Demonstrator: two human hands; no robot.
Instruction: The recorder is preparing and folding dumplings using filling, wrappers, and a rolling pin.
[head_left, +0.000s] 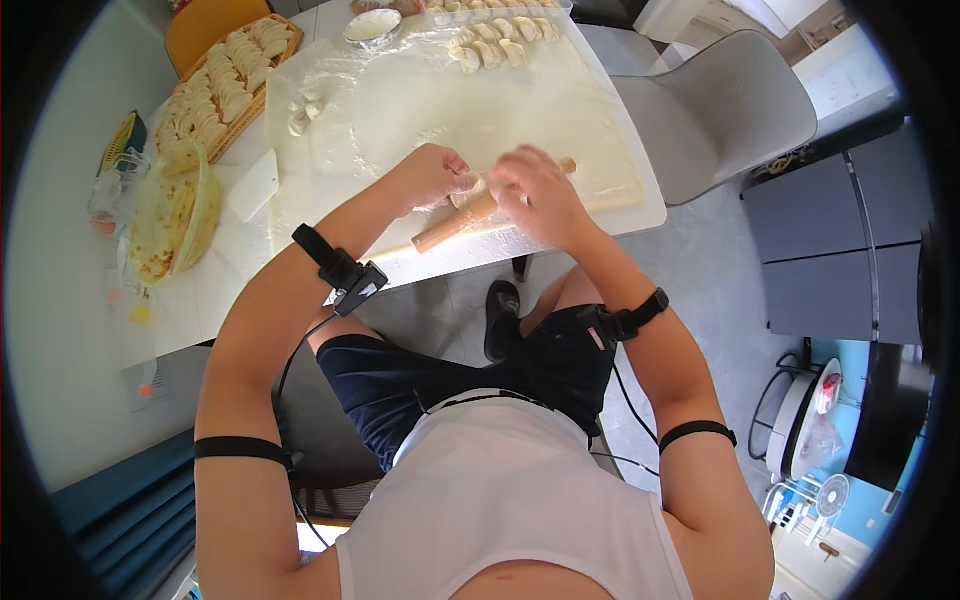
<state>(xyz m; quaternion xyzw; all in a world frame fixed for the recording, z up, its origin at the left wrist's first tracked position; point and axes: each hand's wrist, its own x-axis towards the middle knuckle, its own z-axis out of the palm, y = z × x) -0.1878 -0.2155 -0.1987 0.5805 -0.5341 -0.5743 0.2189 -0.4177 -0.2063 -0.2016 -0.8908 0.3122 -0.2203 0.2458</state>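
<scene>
Between the thumb and fingers of my left hand (439, 178) is the edge of a small dough wrapper (466, 196). A wooden rolling pin (454, 227) lies slanted beside the wrapper, near the table's front edge. Over the middle of the pin is my right hand (538, 196), its fingers bent and blurred by motion. Part of the pin is hidden by that hand, and I cannot tell whether the palm presses on it. Under both hands spreads a floured, pale pastry mat (420, 97).
Small dough pieces (305, 114) sit on the mat's left; several dumplings (499, 46) lie at its far side. Beyond are a flour bowl (373, 30) and a dumpling box (499, 10). Leftward are a dumpling tray (225, 82), a white scraper (255, 185) and a filling-smeared bowl (202, 217).
</scene>
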